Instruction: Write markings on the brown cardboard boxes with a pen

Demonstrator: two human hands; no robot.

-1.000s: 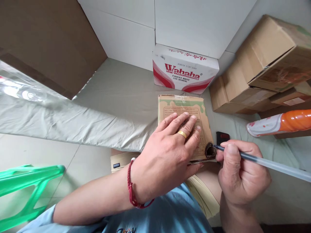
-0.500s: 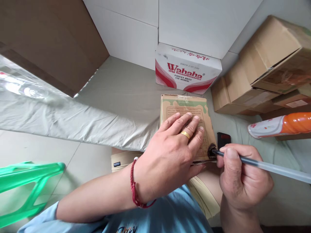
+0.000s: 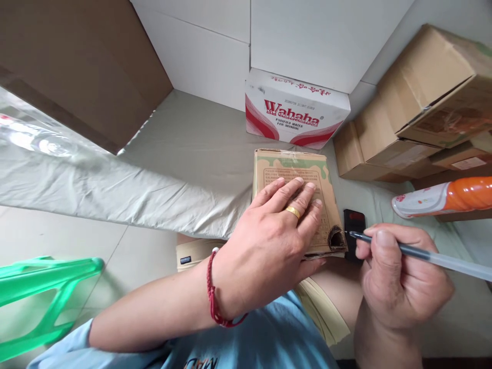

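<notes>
Head view: small brown cardboard box with green drip-pattern print (image 3: 326, 205) at centre, slightly right, its near end reaching the person's legs; what supports that end cannot be told. Left hand (image 3: 279, 230) palm down across the box's printed upper face, fingers somewhat spread and pointing to the far side, thumb lying along the near edge. Gold metal ring (image 3: 293, 211) on one finger, red braided cord bracelet (image 3: 214, 302) at the wrist. Ragged, dark-edged hole (image 3: 337, 239) at the box's near right corner. Right hand (image 3: 402, 277) to the right, pinching a slim pen with dark tip and translucent grey barrel (image 3: 434, 258) between thumb and forefinger, other fingers curled under. Pen tip just right of the hole, apart from it, over a flat black rectangular object with a red patch (image 3: 354, 220) beside the box. Grey-green fabric cover (image 3: 184, 138) spread beneath these surroundings. Far side: white-and-red Wahaha paper carton (image 3: 294, 115). Right: plain brown cardboard cartons, piled (image 3: 388, 118), with an orange-and-white bottle (image 3: 430, 199) nearer. Far left: large dark brown cardboard box (image 3: 84, 72), crumpled clear plastic (image 3: 46, 141) alongside. Near left: bright green plastic stool (image 3: 57, 277) on pale floor tiles (image 3: 126, 266).
</notes>
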